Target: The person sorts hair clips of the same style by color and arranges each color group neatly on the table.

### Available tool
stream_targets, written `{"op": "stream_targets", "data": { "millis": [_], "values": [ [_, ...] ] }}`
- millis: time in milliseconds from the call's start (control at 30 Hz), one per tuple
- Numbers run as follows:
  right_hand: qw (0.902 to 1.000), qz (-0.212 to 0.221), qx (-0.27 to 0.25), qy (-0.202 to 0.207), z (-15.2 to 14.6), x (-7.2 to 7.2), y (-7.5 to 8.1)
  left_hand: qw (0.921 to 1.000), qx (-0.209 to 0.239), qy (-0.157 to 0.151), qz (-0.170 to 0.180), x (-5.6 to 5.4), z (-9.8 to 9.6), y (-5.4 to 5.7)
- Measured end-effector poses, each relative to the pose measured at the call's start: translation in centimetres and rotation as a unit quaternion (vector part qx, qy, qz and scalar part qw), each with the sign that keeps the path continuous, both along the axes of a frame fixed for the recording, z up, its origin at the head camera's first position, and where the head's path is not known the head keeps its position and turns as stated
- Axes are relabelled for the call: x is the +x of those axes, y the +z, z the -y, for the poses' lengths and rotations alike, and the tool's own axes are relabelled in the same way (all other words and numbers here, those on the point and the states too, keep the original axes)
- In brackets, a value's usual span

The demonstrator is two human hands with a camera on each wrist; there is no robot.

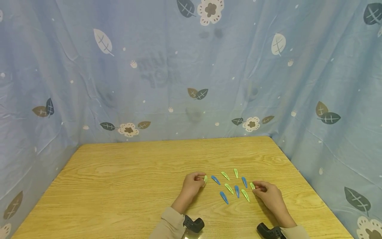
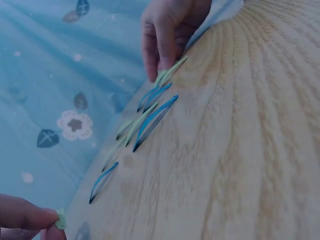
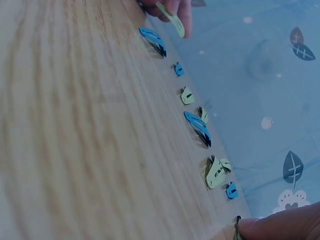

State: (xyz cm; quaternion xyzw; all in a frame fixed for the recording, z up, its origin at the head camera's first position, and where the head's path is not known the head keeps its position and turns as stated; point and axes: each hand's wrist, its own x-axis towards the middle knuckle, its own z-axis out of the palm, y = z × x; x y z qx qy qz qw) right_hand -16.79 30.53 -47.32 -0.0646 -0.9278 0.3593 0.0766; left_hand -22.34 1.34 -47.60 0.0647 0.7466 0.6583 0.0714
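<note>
Between the thumb and fingers of my left hand (image 1: 192,184) is a pinched light green snap hair clip (image 1: 205,179), held at the left side of a loose group of clips. On the group's right side my right hand (image 1: 270,196) pinches another light green hair clip (image 1: 252,186) by its end. Blue hair clips (image 1: 223,197) and light green hair clips (image 1: 245,195) lie spread on the table between the two hands. In the right wrist view, the left hand's clip (image 3: 172,21) appears raised off the wood.
The wooden table (image 1: 119,186) extends far to the left of the clips. A blue curtain (image 1: 161,66) with leaf and flower prints hangs behind it and on both sides. Black wrist mounts sit at the left wrist (image 1: 194,224) and right wrist (image 1: 270,231).
</note>
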Motion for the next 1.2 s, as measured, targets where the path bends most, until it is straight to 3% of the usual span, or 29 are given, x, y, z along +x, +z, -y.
{"op": "stream_targets", "data": {
  "millis": [233, 400, 600, 867, 1033, 1200],
  "values": [
    [1.0, -0.007, 0.003, 0.005, 0.0, -0.1, 0.1, 0.9997, 0.013, -0.019, 0.006, -0.2, 1.2, 0.1],
    [1.0, -0.002, 0.002, 0.004, -0.1, -0.1, 0.0, 1.0, 0.006, -0.007, 0.003, -0.5, 3.1, 0.2],
    [1.0, 0.007, 0.001, 0.006, -0.4, 0.1, 0.0, 0.9989, -0.01, 0.046, 0.0, -1.1, 6.2, 0.2],
    [0.9999, 0.012, 0.003, 0.007, -0.4, 0.3, 0.3, 0.9901, -0.041, 0.134, -0.002, -2.4, 9.7, 0.2],
    [0.9998, 0.019, 0.003, 0.008, -0.3, 0.2, 0.3, 0.984, -0.071, 0.161, -0.025, -3.1, 10.8, 0.2],
    [0.9997, 0.021, 0.003, 0.011, -0.2, 0.0, 0.3, 0.9791, -0.102, 0.167, -0.056, -3.8, 11.2, -0.1]
  ]
}}
